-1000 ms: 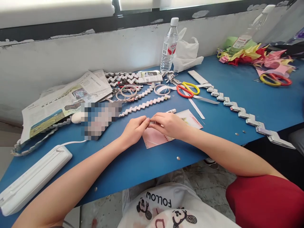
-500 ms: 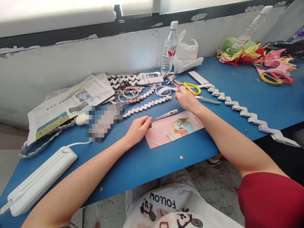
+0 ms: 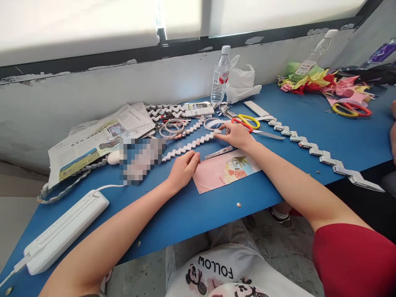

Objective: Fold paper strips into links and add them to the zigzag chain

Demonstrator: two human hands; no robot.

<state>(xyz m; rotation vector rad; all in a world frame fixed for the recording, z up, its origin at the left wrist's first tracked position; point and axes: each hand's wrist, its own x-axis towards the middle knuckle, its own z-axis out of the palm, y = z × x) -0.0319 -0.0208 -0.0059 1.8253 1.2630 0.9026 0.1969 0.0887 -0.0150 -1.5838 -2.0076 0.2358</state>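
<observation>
My left hand [image 3: 185,168] rests at the left edge of a pink printed card [image 3: 212,173]. Its fingers are curled closed; anything inside them is hidden. Just beyond the card lies a small folded newspaper strip [image 3: 218,152]. My right hand [image 3: 236,136] has its thumb and forefinger on the near-right end of a zigzag folded-paper chain [image 3: 192,145]. Right beside that hand are scissors with red and yellow handles [image 3: 247,122], lying on the table. A roll of clear tape [image 3: 213,123] and a white paper strip [image 3: 268,135] are close by.
Newspapers [image 3: 102,136], tape rings [image 3: 171,128] and more woven paper lie at the back left. A water bottle [image 3: 220,76] and plastic bag [image 3: 243,82] stand by the wall. A long paper chain [image 3: 309,147] runs rightward. A white power strip [image 3: 66,231] lies front left.
My right hand has left the scissors' red handle and moved left and nearer, onto the paper chain's end. My left hand stays by the card. The view has tilted up slightly.
</observation>
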